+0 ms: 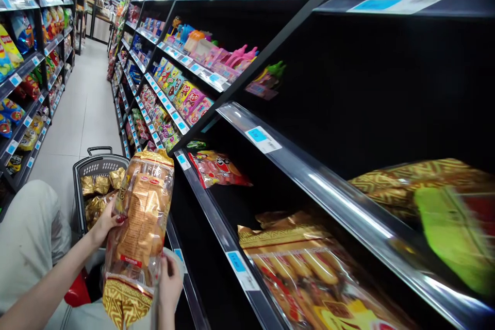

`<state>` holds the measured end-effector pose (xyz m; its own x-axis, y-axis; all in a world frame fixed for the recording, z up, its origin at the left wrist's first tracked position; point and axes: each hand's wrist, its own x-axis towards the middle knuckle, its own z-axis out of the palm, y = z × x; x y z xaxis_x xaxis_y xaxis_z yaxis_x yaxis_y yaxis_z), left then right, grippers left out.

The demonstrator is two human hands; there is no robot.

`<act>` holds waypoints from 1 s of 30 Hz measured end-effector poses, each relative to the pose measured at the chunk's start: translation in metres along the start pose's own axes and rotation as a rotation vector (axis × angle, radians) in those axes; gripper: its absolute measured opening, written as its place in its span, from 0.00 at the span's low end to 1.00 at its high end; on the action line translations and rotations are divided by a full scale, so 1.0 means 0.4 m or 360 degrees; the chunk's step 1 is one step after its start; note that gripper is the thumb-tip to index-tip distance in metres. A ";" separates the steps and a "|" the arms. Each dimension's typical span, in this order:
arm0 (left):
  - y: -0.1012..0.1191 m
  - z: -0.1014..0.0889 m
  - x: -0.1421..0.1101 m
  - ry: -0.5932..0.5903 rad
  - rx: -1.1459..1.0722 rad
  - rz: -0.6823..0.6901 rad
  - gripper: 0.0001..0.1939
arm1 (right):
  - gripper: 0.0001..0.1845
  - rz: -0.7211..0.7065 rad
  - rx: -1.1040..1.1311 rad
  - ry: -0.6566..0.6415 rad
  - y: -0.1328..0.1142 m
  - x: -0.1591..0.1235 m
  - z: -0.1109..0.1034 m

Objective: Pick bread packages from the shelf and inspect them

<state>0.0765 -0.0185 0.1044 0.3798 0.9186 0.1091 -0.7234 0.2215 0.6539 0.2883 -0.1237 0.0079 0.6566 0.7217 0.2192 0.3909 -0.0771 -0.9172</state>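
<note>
A long clear-and-gold bag of bread (145, 221) is held between my two hands, tilted, with printed text on its orange-gold panel. My left hand (106, 221) grips its left edge, the thumb with a dark red nail lying on the wrapper. On the lower right edge, my right hand (170, 276) has its fingers closed round the bag. Behind the bag stands a grey shopping basket (79, 191). Gold-wrapped packs (101, 184) lie inside it, partly hidden by the bag and my left hand.
Shelving (240, 273) runs close along my right, with bread packs (309, 278) on a low shelf and a red snack bag (220, 167) farther along. Snack bags fill the left shelves (23, 72). A tiled aisle (85, 93) leads away between them. My bent knee is at the left.
</note>
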 end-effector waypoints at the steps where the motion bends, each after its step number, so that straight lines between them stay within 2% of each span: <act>1: 0.000 0.005 0.000 -0.0002 0.0036 0.0017 0.52 | 0.26 0.0008 0.0111 -0.0041 -0.034 -0.001 -0.005; 3: -0.002 0.021 -0.002 -0.0013 0.0143 0.0048 0.56 | 0.33 -0.0003 0.0370 -0.0166 -0.121 -0.010 -0.014; 5: -0.004 0.041 -0.011 0.0011 0.0343 0.0091 0.59 | 0.49 -0.0023 0.0630 -0.0390 -0.216 -0.022 -0.014; 6: -0.003 0.051 -0.018 0.0054 0.0493 0.0104 0.59 | 0.56 -0.0023 0.0588 -0.0488 -0.259 -0.027 -0.011; 8: 0.005 0.067 -0.033 0.0158 0.0822 0.0105 0.57 | 0.61 0.0024 0.0516 -0.0663 -0.319 -0.031 0.001; 9: 0.013 0.073 -0.041 0.0174 0.0973 0.0104 0.54 | 0.60 0.0075 0.0559 -0.0719 -0.334 -0.029 0.009; 12: 0.045 0.080 -0.058 0.0024 0.1220 0.0152 0.41 | 0.47 0.0306 0.0998 -0.0744 -0.329 -0.020 0.032; 15: 0.062 0.078 -0.058 -0.0111 0.1112 0.0247 0.36 | 0.39 0.0466 0.1244 -0.0714 -0.301 -0.021 0.049; 18: 0.048 0.071 -0.048 -0.0151 0.0571 0.0101 0.42 | 0.40 0.0533 0.1321 -0.0665 -0.301 -0.041 0.065; 21: 0.031 0.062 -0.042 -0.0085 0.0166 -0.0095 0.47 | 0.42 0.0575 0.1435 -0.0662 -0.321 -0.064 0.076; 25: 0.030 0.058 -0.047 -0.0059 0.0037 -0.0166 0.45 | 0.43 0.0575 0.1432 -0.0765 -0.330 -0.069 0.074; 30: 0.036 0.062 -0.052 -0.0072 0.0039 -0.0159 0.43 | 0.44 0.0563 0.1454 -0.0764 -0.313 -0.059 0.069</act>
<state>0.0724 -0.0424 0.1301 0.4755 0.8765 0.0754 -0.6662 0.3028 0.6815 0.2060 -0.1123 0.1086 0.2401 0.9678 -0.0762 -0.5276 0.0642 -0.8471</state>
